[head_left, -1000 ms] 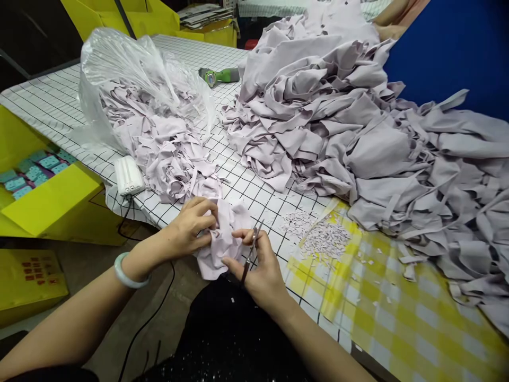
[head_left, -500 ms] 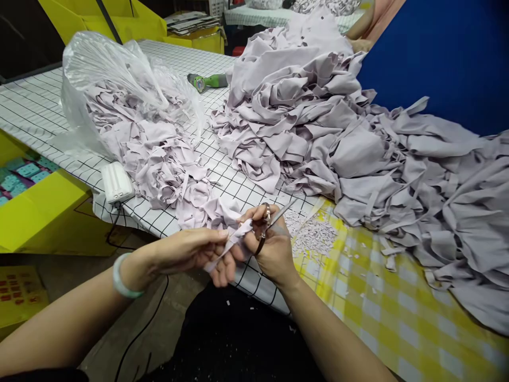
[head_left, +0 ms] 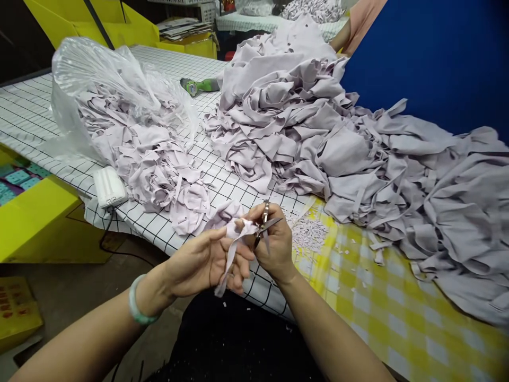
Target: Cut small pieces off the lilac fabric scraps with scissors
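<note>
My right hand (head_left: pixel 274 246) is closed around small scissors (head_left: pixel 267 227), whose handle loops sit at its thumb and fingers. The blades are spread apart and point up to the right. A pale lilac fabric strip (head_left: pixel 233 254) runs between both hands. Its upper end bunches at my right fingertips, while its tail hangs across the fingers of my left hand (head_left: pixel 209 262). My left thumb presses the fabric and the other fingers curl loosely beneath it. Just beyond my hands lies the near end of a heap of lilac fabric pieces (head_left: pixel 155 164).
A clear plastic bag (head_left: pixel 107 69) partly covers the left heap. A larger fabric pile (head_left: pixel 310 122) spreads to the right, by a blue panel (head_left: pixel 429 58). A white power bank (head_left: pixel 109 187), a green-handled tool (head_left: pixel 201 86) and tiny cut scraps (head_left: pixel 308 233) lie on the table.
The scissors have turned within my right hand and their blades now show spread apart. The strip's tail hangs lower across my left fingers. The view has shifted slightly right.
</note>
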The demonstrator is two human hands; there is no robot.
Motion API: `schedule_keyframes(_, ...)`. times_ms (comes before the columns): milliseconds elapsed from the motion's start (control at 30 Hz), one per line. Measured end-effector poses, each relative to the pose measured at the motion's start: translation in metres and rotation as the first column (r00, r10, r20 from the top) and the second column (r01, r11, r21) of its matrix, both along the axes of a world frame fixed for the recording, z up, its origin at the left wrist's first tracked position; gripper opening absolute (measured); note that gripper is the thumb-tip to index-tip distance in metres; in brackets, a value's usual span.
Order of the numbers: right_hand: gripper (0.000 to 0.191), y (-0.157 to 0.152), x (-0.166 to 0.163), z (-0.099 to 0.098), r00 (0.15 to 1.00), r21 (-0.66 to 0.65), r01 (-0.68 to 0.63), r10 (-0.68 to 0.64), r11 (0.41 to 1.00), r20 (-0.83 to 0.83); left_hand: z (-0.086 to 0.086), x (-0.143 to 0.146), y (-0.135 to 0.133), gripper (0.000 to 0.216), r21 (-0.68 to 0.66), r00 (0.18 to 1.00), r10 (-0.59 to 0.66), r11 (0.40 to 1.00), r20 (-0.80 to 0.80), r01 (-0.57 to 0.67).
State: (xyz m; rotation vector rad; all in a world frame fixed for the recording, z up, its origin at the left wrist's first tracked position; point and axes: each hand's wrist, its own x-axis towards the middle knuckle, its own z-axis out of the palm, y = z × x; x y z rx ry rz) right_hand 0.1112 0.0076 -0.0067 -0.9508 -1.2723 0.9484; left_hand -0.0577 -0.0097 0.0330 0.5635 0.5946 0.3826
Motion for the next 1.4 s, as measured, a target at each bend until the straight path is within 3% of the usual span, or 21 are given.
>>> schedule_keyframes(133,0.027,0.003,-0.01,0.009,0.991,0.003,-0.07,0.069,0.998,-0.115,0.005,-0.002,-0.001,0.024,0.075,0.987,0.149,0.987,-0.057,-0.145)
schedule_keyframes(267,0.03,0.009,-0.013,0.018,0.962,0.001,-0.162,0.158,0.987,-0.222,0.013,-0.014,-0.003,0.032,0.257,0.986,0.132,0.961,-0.101,-0.102)
schedule_keyframes(333,0.03,0.013,-0.012,0.02,0.942,-0.016,-0.235,0.224,0.972,-0.252,0.019,-0.019,-0.002,0.034,0.386,0.979,0.12,0.921,-0.162,-0.049)
schedule_keyframes(400,0.031,0.015,-0.011,0.018,0.928,-0.062,-0.303,0.279,0.951,-0.248,0.027,-0.021,-0.001,0.03,0.57,0.951,0.179,0.822,-0.252,-0.004)
schedule_keyframes(467,0.036,0.014,-0.014,0.013,0.918,-0.137,-0.342,0.299,0.93,-0.263,0.035,-0.019,0.001,0.022,0.754,0.904,0.301,0.656,-0.304,0.035)
schedule_keyframes(533,0.043,0.01,-0.022,0.006,0.902,-0.217,-0.359,0.278,0.908,-0.33,0.037,-0.014,0.004,0.019,0.884,0.854,0.445,0.466,-0.27,0.037)
schedule_keyframes(600,0.045,0.002,-0.032,-0.002,0.886,-0.295,-0.369,0.239,0.881,-0.397,0.032,-0.006,0.007,0.018,0.93,0.822,0.539,0.366,-0.185,-0.031)
schedule_keyframes(633,0.044,-0.002,-0.036,-0.006,0.881,-0.323,-0.374,0.224,0.869,-0.417,0.027,-0.001,0.009,0.018,0.923,0.815,0.563,0.37,-0.134,-0.105)
schedule_keyframes(700,0.043,-0.011,-0.037,-0.011,0.884,-0.363,-0.379,0.217,0.851,-0.414,0.013,0.009,0.011,0.02,0.842,0.81,0.585,0.454,-0.036,-0.291)
schedule_keyframes(800,0.042,-0.02,-0.012,-0.011,0.945,-0.393,-0.31,0.234,0.865,-0.23,-0.007,0.024,0.013,0.024,0.715,0.796,0.605,0.546,0.025,-0.437)
schedule_keyframes(900,0.039,-0.03,0.038,-0.005,0.956,-0.351,-0.108,0.194,0.93,0.221,-0.018,0.038,0.01,0.026,0.772,0.826,0.563,0.542,-0.039,-0.333)
schedule_keyframes(967,0.041,-0.038,0.069,0.0,0.862,-0.267,0.007,0.129,0.964,0.49,-0.022,0.049,0.007,0.027,0.814,0.854,0.516,0.523,-0.069,-0.251)
schedule_keyframes(1033,0.044,-0.047,0.091,0.003,0.76,-0.202,0.059,0.088,0.978,0.644,-0.025,0.061,0.006,0.026,0.833,0.883,0.462,0.518,-0.078,-0.197)
schedule_keyframes(1167,0.048,-0.061,0.111,0.001,0.664,-0.165,0.077,0.073,0.983,0.744,-0.032,0.083,0.006,0.026,0.835,0.923,0.377,0.528,-0.071,-0.152)
schedule_keyframes(1400,0.051,-0.067,0.123,-0.007,0.663,-0.114,0.077,0.035,0.99,0.748,-0.039,0.101,0.009,0.025,0.894,0.947,0.306,0.446,-0.102,-0.048)
